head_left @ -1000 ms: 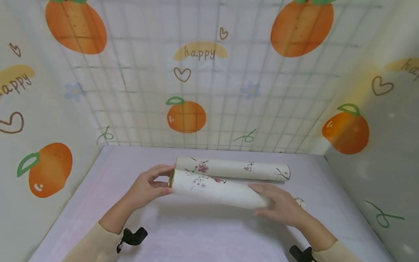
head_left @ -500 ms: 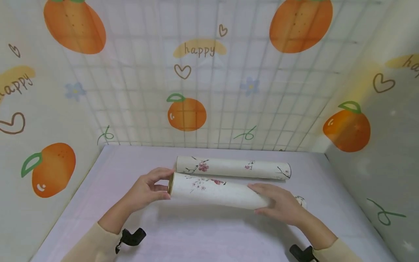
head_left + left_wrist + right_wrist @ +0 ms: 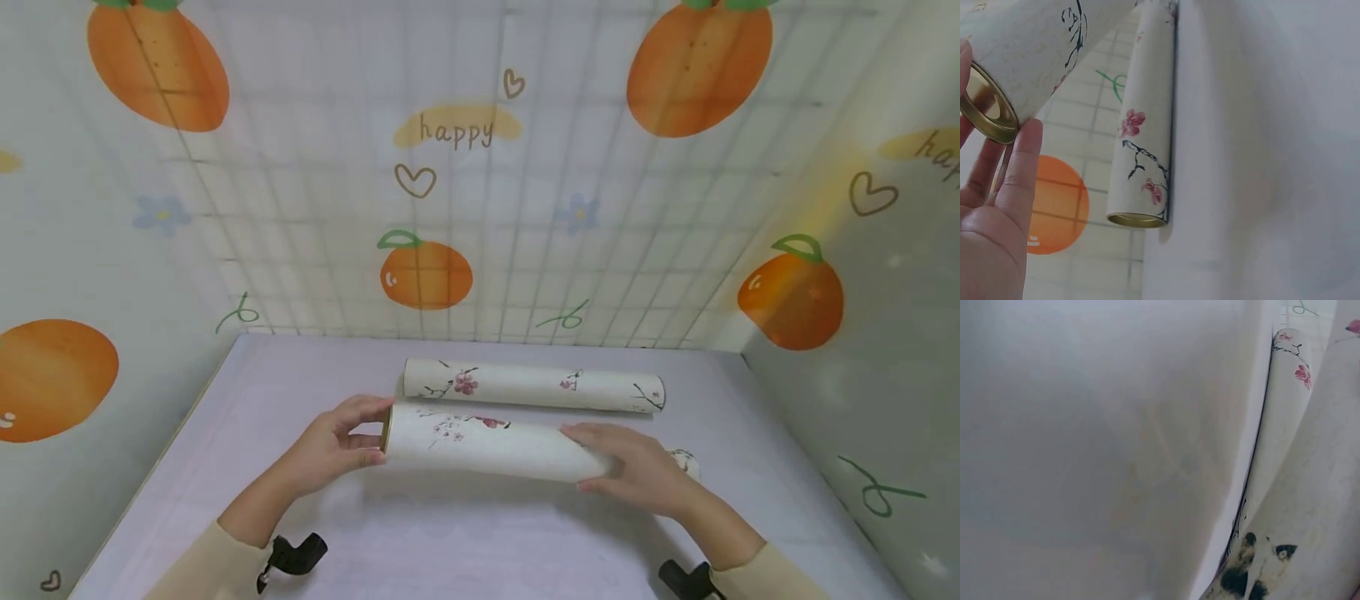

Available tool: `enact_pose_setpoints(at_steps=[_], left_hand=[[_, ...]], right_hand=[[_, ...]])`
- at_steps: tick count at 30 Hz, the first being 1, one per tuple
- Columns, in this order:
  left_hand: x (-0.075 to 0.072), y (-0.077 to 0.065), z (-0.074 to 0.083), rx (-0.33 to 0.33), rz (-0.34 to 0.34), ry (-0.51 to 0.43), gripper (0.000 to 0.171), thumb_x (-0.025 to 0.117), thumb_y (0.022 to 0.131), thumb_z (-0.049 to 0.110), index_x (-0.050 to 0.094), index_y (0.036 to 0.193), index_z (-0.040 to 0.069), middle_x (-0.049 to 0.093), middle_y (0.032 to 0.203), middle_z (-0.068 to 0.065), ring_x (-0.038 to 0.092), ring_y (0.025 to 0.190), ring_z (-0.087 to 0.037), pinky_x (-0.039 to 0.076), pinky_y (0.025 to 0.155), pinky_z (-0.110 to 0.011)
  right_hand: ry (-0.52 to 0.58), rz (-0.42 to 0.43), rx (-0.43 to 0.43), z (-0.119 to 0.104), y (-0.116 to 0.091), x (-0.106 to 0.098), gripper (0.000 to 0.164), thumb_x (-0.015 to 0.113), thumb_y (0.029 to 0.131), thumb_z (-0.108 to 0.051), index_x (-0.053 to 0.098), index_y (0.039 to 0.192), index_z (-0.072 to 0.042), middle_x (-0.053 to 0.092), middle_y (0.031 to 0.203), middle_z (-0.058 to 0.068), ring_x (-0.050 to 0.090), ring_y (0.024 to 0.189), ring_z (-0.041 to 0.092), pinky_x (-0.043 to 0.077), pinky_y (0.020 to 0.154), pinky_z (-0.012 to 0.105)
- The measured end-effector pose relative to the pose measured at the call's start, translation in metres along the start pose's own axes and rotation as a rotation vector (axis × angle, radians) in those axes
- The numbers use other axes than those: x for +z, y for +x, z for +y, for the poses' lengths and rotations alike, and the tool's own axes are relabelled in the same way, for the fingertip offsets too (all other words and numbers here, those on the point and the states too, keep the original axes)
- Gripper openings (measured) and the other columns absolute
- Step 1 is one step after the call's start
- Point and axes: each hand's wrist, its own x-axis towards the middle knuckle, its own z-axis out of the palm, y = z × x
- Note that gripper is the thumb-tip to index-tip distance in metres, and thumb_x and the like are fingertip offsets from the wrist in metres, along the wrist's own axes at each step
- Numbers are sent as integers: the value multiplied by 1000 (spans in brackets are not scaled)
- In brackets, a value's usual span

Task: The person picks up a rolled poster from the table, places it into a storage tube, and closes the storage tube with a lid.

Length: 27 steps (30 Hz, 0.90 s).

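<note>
A white cylindrical tube (image 3: 480, 446) printed with blossom twigs is held low over the table, its left end finished with a gold metal rim (image 3: 997, 128). My left hand (image 3: 333, 446) holds that rimmed end, fingertips and thumb on opposite sides of the edge. Toward the other end, my right hand (image 3: 637, 471) grips the tube from its near side, thumb below and fingers over the top. This hand covers part of the tube, whose printed right end (image 3: 686, 462) peeks out behind it. In the right wrist view the tube (image 3: 1316, 519) fills the right side.
Behind, a second matching tube (image 3: 532, 387) lies lengthwise on the pale table (image 3: 465, 542). Its gold-rimmed end (image 3: 1138, 220) shows in the left wrist view. Patterned sheeting (image 3: 337, 250) with oranges encloses the back and both sides.
The left end of the held tube has come slightly lower and toward me, with my left hand on it. My right hand has shifted slightly left. The rear tube stays put.
</note>
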Motion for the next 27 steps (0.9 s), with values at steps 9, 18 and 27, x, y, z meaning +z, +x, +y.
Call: enact_pose_setpoints(at_steps=[9,18,27], left_hand=[[-2,-7,-8,9,26,-2,70,82,81,2,51,144,2,49,142,-19,58,122,-17,54,95,-36],[-5,-9,-15,51,62,97,70,83,79,4,53,142,-1,55,131,-15,59,116,-15,52,97,-38],[-12,-11,-17,44,68,205,72,83,80,10,51,144,-1,57,125,-8,60,114,-14,50,100,-29]], right_hand=[[3,-18,-18,3,1,4,83,92,69,-35,56,144,-31,64,134,-3,61,120,24,52,96,48],[-3,-21,-53,3,5,5,81,89,71,-39,56,144,-29,63,135,-3,61,120,24,52,95,48],[-10,37,-110,-2,13,8,80,91,69,-38,59,142,-28,66,131,-2,64,116,23,53,92,46]])
